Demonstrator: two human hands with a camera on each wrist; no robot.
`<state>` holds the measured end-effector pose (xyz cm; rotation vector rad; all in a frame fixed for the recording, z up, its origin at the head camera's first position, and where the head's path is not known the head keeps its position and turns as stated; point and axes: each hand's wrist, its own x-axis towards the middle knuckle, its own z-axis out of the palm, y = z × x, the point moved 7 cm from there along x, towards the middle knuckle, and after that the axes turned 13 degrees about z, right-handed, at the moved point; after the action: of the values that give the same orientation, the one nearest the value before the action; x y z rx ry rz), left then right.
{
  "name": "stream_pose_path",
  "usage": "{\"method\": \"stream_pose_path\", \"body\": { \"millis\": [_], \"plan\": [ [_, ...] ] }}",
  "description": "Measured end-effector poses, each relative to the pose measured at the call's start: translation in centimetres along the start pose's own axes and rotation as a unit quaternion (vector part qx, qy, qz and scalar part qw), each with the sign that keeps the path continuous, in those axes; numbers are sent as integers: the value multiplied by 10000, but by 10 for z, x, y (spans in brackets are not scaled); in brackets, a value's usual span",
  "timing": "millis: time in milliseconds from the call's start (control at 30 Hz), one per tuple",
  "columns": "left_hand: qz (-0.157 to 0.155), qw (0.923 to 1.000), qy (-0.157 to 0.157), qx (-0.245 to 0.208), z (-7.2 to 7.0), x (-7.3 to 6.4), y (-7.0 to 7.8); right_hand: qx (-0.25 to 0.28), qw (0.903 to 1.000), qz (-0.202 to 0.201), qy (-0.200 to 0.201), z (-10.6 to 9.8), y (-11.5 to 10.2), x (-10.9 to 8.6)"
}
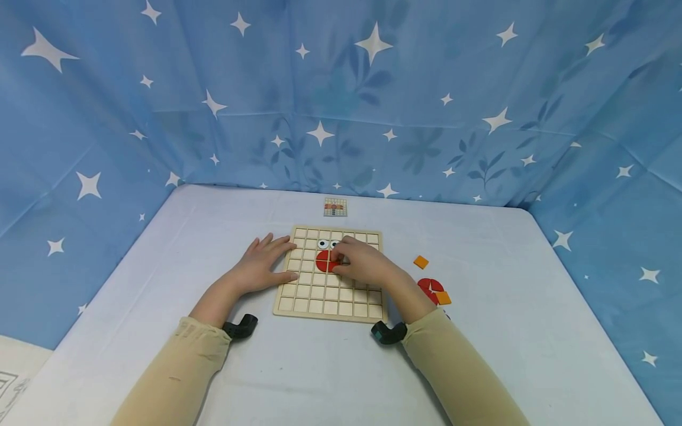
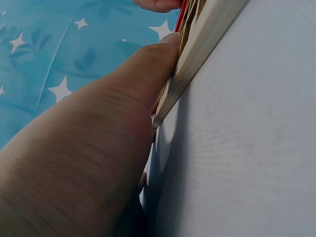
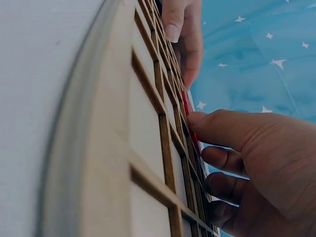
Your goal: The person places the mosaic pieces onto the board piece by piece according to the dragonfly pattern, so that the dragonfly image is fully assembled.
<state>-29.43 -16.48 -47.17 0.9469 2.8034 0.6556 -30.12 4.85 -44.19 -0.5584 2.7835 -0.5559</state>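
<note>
So I've got a wooden grid board point(image 1: 330, 318) flat on the bench point(image 1: 298, 378) in front of me, and both grips are on it. My left grip point(image 1: 261, 266) has its fingers spread loose, fingertips and thumb on the board's left side, not clasping anything. My right grip point(image 1: 362, 260) is curled over the middle, thumb touching the red quarter-circle pieces point(image 1: 322, 257); honestly can't tell if I'm pinching one or just pressing it down. Those reds sit together as part of a disc in the upper half of the grid, right below two googly-eye tiles point(image 1: 322, 244), the right one partly behind my fingers.

Off to the right of the board, near my forearm, there's a bunch of loose red pieces point(image 1: 426, 285) with an orange square point(image 1: 443, 297) overlapping them, plus another orange square point(image 1: 421, 262) a bit farther back on its own. Past the far edge of the board lies a small picture card point(image 1: 335, 207) showing a grid with a figure on it, way too small to read any text.

For the label nerds: zero brands I can make out. The only print point(image 1: 8, 384) is in the bottom left corner, a boxed character and some line art, cut off by the edge so I can't read it
</note>
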Motion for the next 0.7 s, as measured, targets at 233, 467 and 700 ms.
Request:
{"method": "stream_pose_path", "body": {
  "millis": [233,467,700],
  "plan": [
    [-7,10000,-11,13,0,0,-1,-129,9999,14,83,2,0,1],
    [49,10000,24,19,0,0,1,143,9999,42,-4,-12,4,-5],
    [70,9999,63,53,-1,-1,2,445,9982,267,290,-56,31,-23]
  ]
}}
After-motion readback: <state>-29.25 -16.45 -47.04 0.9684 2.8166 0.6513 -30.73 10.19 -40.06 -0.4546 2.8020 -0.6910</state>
